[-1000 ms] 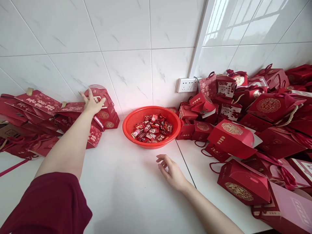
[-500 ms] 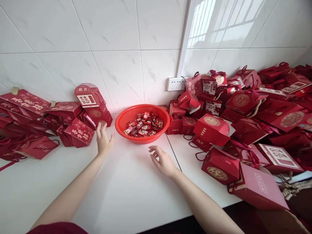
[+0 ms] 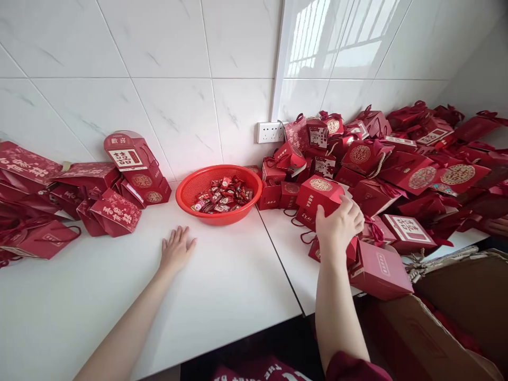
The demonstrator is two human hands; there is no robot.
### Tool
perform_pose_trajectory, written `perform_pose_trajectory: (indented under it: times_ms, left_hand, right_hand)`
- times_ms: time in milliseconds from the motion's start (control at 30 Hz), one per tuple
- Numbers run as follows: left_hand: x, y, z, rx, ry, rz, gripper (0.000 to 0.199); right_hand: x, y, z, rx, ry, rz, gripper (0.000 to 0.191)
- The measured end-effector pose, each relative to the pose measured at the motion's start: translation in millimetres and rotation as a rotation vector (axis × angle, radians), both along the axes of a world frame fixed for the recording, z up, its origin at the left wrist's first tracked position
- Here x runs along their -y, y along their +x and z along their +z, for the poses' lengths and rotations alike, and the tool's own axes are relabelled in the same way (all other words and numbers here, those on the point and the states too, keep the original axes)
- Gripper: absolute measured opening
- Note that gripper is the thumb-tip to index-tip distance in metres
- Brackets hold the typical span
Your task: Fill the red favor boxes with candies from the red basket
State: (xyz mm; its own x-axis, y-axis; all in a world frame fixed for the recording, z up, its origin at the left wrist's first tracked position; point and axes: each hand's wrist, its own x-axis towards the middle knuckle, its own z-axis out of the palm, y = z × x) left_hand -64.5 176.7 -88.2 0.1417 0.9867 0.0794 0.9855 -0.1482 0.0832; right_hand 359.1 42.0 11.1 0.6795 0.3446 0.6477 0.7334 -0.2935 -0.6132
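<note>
My left hand lies flat on the white table, fingers spread, just in front of a red perforated plastic basket. Small red-wrapped candies are piled inside that basket. On the right, my right hand is over the front of a heap of red gift boxes, its thumb apart from its bent fingers. It is beside a red box with a round gold emblem and partly covers another box below. Whether the fingertips touch either box, I cannot tell.
More red gift boxes stand at the left, with a taller stack near the tiled wall. A white socket strip is on the wall. At the lower right, an open cardboard carton is beside the table edge.
My right hand has moved right, from in front of the basket to the box heap. My left hand has come down from beside the stacked boxes onto the table. The view has shifted right.
</note>
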Motion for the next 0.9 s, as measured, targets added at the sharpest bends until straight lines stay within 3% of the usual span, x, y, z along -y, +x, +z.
perform_pose_trajectory:
  times_ms: [100,200,367,467,533,633,700,800,900]
  left_hand:
    - [2.2,2.0,1.1,0.007,0.012,-0.004,0.069]
    - [4.4,3.5,2.0,0.099,0.016,-0.004,0.067]
    - [10.7,4.4,10.3,0.287,0.059,-0.018,0.056]
    - [18.6,4.1,30.5,0.359,0.125,-0.036,0.045]
    - [27.2,5.9,51.5,0.449,0.24,-0.056,0.041]
    - [43.2,13.4,83.6,0.733,0.455,-0.173,0.036]
    - [53.5,20.8,96.9,0.942,0.436,-0.322,0.033]
    - [65.9,32.2,98.7,1.098,0.263,-0.545,0.035]
    - [75.7,40.8,87.5,1.05,0.192,-0.61,0.033]
  right_hand:
    - [5.6,26.6,-6.3,-0.081,-0.144,-0.114,0.044]
    - [7.9,35.2,-0.8,-0.091,-0.134,0.028,0.024]
    - [24.0,7.2,41.0,0.065,0.107,0.596,0.011]
    - [30.9,-22.4,64.1,0.102,0.097,1.056,0.011]
    - [25.0,-44.0,67.2,0.114,0.075,1.337,0.014]
    - [0.9,-77.8,47.9,0.131,0.008,1.589,0.02]
    - [-18.0,-98.9,22.6,0.139,0.016,1.624,0.023]
    - [-36.9,-121.7,-19.3,0.279,0.122,1.469,0.026]
    - [-41.9,-130.3,-50.3,0.482,0.155,1.328,0.03]
